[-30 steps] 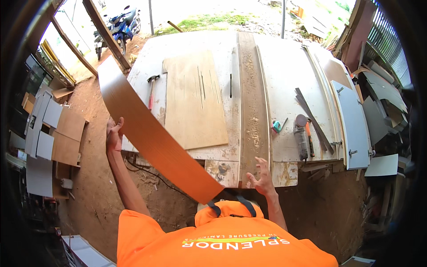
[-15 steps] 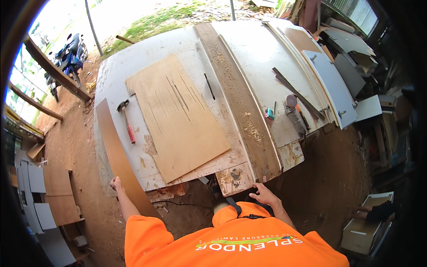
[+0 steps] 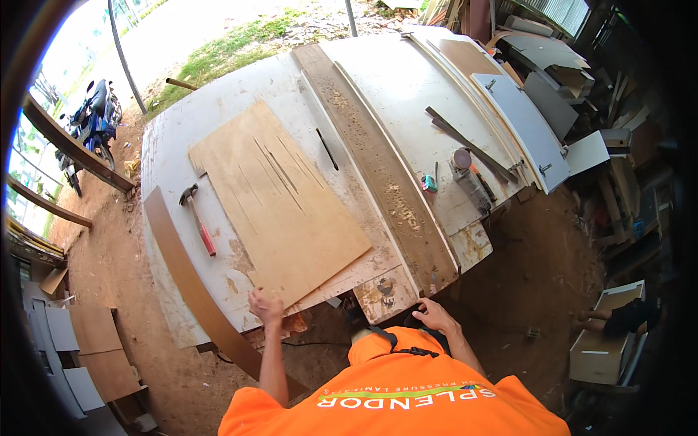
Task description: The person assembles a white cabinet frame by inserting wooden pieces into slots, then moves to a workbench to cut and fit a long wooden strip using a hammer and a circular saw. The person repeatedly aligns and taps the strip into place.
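Observation:
My left hand (image 3: pixel 267 308) is at the near-left corner of a thin plywood sheet (image 3: pixel 291 211), fingers apart and slightly bent; whether they touch the sheet is unclear. The sheet lies flat on the white worktable and has several dark slits. To its left, a long brown laminate strip (image 3: pixel 190 280) lies along the table's edge, its near end jutting past it beneath my left forearm. My right hand (image 3: pixel 436 317) is loosely bent and empty by the near end of a long brown board (image 3: pixel 396 174).
A claw hammer (image 3: pixel 196 218) lies between strip and plywood. Right of the board are a green tape measure (image 3: pixel 429 184), a clear container (image 3: pixel 474 190) and dark strips (image 3: pixel 469 142). Pale panels (image 3: pixel 520 127) rest along the right edge. A motorbike (image 3: pixel 91 127) stands outside, far left.
My left hand has let go of the brown strip and moved right to the plywood's near corner. My right hand stays about where it was. The view has shifted slightly.

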### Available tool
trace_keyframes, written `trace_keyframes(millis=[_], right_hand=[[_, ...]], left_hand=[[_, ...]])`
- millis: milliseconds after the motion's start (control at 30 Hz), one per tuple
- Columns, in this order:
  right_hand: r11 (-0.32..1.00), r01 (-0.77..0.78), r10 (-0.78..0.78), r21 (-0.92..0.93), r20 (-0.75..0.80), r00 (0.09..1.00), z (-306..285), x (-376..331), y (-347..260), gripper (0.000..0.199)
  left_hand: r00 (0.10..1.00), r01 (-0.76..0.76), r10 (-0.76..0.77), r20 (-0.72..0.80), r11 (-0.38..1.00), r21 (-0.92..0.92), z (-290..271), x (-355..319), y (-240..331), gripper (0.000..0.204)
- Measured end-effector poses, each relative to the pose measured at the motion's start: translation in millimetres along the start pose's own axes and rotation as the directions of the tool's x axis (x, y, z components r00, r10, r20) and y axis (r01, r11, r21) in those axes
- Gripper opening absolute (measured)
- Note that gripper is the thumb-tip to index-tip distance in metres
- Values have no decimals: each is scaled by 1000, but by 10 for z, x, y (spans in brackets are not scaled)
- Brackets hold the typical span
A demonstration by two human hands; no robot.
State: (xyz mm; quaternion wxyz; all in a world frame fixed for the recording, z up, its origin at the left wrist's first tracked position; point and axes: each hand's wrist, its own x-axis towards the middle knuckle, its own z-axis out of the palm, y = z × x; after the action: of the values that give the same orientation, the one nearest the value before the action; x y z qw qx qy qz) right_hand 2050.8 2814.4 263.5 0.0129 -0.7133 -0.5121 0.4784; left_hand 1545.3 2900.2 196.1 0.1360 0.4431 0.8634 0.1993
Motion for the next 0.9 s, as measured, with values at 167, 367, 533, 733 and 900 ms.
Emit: trace_keyframes(millis=[167,367,533,733,900], right_hand=[[998,-36,35,42,18,999,77,14,47,61],[986,52,-60,159,51,997,5,157,-36,59],[914,396,-392,86,-54,918,26,879,-540,55],[877,423,-475,-229,-269,838,131,1852,-1500,73],[900,336,-417,-279,-317,852,295,2007,-1893,86]], left_hand=[[898,423,-429,99,903,77,292,-320,637,139],[848,452,-488,204,869,201,175,-44,658,148],[775,576,-604,186,797,182,125,111,632,154],[785,603,-616,55,783,153,292,-54,654,148],[820,567,-572,28,818,93,371,-167,668,137]])
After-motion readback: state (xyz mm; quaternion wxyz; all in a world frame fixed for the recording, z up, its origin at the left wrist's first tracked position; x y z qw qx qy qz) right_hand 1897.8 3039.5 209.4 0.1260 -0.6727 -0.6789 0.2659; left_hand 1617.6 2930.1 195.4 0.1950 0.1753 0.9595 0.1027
